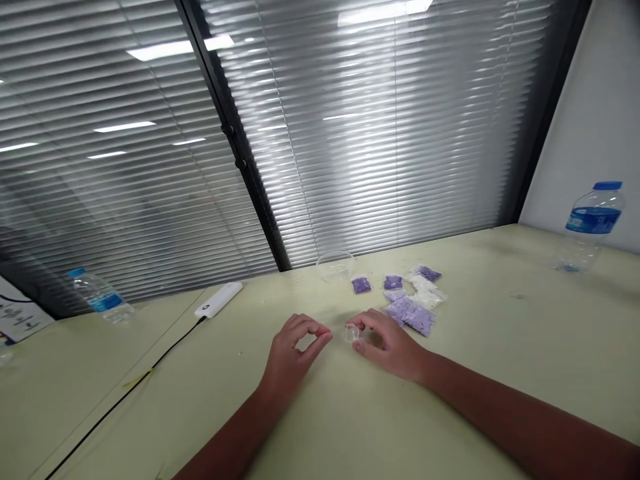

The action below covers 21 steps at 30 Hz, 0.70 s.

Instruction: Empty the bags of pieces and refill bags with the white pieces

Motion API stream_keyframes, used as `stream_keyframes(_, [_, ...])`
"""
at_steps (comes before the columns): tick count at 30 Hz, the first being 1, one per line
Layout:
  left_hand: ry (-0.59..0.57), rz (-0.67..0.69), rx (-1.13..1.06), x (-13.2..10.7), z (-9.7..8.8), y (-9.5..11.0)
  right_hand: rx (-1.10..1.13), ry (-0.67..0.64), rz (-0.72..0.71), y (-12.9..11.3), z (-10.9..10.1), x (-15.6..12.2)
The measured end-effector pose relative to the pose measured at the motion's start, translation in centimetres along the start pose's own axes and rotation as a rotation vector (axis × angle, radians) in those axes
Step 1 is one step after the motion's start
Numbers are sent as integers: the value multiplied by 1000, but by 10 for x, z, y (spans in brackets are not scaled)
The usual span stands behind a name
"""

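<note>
My right hand [387, 343] grips a small clear plastic piece [351, 333] between thumb and fingers, just above the table. To its left, my left hand [295, 350] is closed in a pinch, thumb tip against fingertip. Whatever sits in that pinch, if anything, is too small to make out. A larger bag of light purple pieces [411, 315] lies right behind my right hand. Beyond it are small dark purple packets [361, 285] and crumpled clear-white bags [427, 293]. A clear round bowl [335, 265] stands near the blinds.
On the left, a white power bank [219, 300] has a black cable [125, 393] running toward the near edge. One blue-capped water bottle [103, 297] stands at far left, another bottle [593, 220] at far right. Window blinds [390, 147] rise behind the pale table [500, 320].
</note>
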<state>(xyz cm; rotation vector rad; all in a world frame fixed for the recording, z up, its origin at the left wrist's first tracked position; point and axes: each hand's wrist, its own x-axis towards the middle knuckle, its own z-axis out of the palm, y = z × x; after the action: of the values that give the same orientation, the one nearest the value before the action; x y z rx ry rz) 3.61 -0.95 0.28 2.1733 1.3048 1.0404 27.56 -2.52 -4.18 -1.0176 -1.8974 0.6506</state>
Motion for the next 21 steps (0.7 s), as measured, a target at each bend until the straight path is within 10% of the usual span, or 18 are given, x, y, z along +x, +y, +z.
stream_keyframes(12, [-58,-154,-233,-8,7,12,60,-57,-76,-7,2,-4])
stream_keyframes(21, [-294,-95,-210,-8,16,8,686,-75,199,-16,9,0])
